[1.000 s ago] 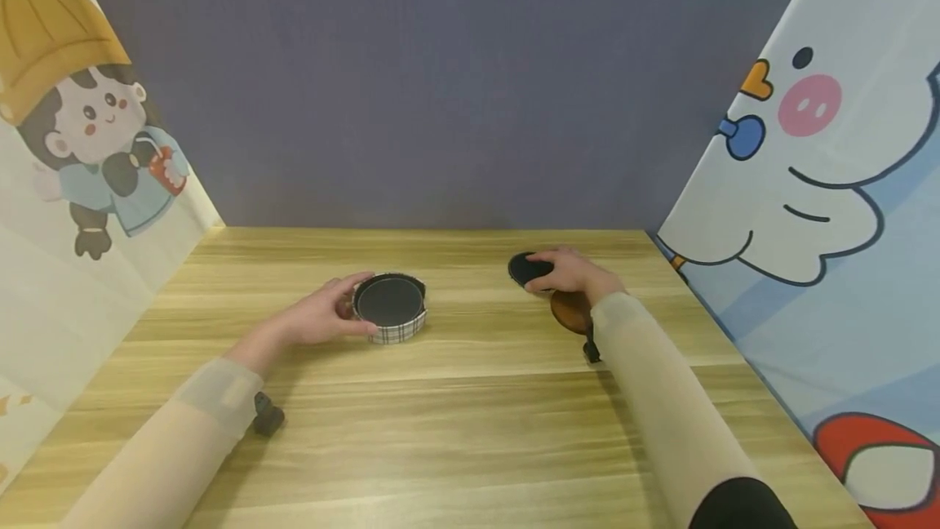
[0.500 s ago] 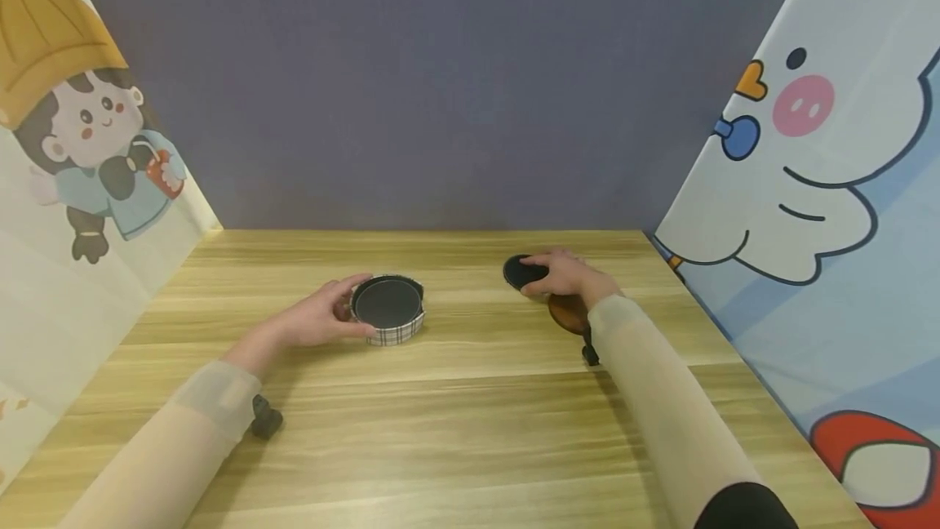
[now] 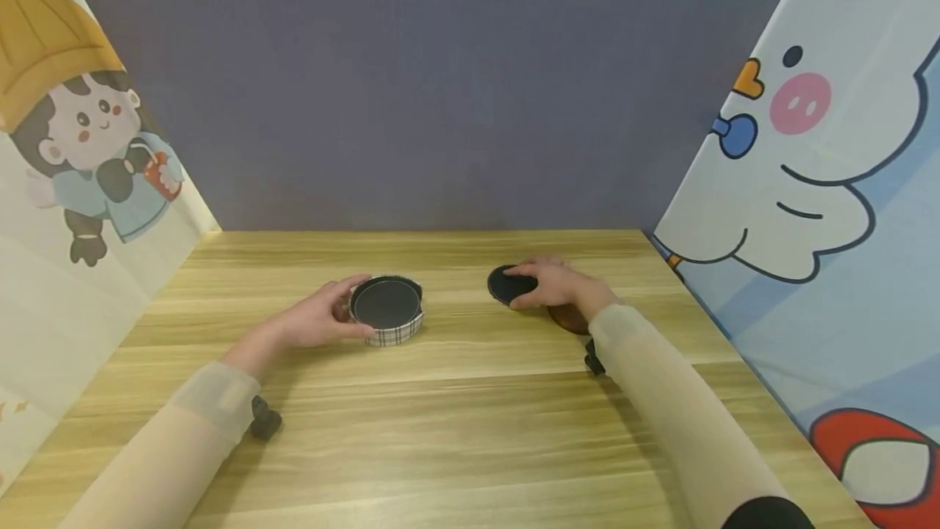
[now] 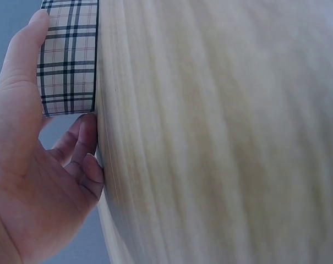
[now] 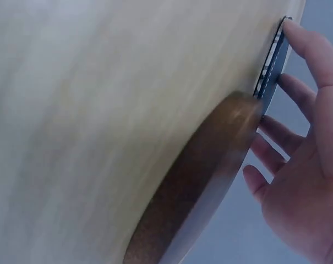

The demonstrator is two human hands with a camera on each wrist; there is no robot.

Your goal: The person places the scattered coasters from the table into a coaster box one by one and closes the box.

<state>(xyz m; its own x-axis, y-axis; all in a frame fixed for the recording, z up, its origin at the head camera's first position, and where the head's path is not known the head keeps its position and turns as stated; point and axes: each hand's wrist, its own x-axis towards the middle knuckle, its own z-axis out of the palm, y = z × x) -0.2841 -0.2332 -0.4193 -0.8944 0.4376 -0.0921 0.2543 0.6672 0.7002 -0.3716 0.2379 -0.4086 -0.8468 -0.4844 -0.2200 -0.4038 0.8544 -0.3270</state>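
In the head view my left hand (image 3: 323, 317) grips a round, shallow coaster holder (image 3: 394, 336) with a plaid side and a black disc inside. Its thumb lies along the near side and the fingers reach behind it. The left wrist view shows the thumb on the plaid wall (image 4: 70, 60). To the right, my right hand (image 3: 551, 282) pinches the edge of a flat black round coaster (image 3: 507, 284), its thumb on the near edge. The right wrist view shows this coaster (image 5: 272, 63) nearly edge-on, with a patterned rim. Just below that hand lies a brown disc (image 3: 569, 319), partly hidden.
Everything stands on a wood-grain table (image 3: 441, 431). A grey panel (image 3: 441, 88) rises at the back, with cartoon-printed panels at left (image 3: 44, 300) and right (image 3: 844, 268). Small black devices (image 3: 264, 419) hang under both wrists.
My right hand has moved left and a little nearer with the black coaster, and its wrist now covers more of the brown disc. The left hand stays on the holder.
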